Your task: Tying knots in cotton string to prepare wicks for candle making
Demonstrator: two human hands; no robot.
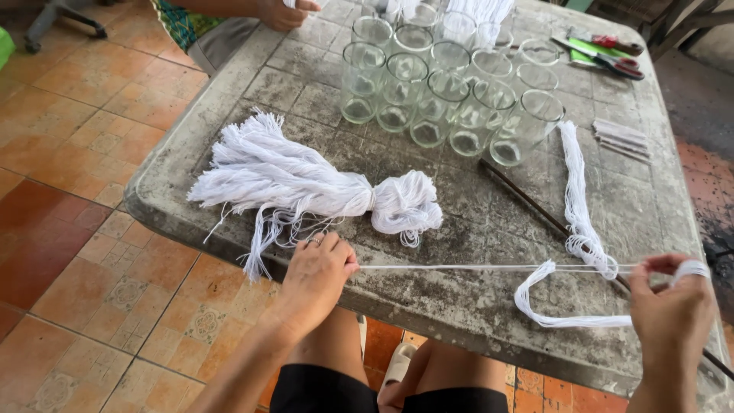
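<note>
Along the near edge of the worn grey table [459, 306], a thin white cotton string [489, 268] stretches taut, left hand [317, 279] pinching one end, right hand [673, 306] gripping the other with loops wound on its fingers; a tied white thread bundle [306, 183] lies beyond the left hand, clear glass cups [443, 84] farther back.

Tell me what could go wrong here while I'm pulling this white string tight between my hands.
1. The taut strand runs just past the loose fringe of the white yarn bundle; it may snag stray threads.
2. The looped cord lies against the dark stick and could tangle on it.
3. The empty glass jars stand close together; a jerk of the left hand or right hand might topple some.
</note>
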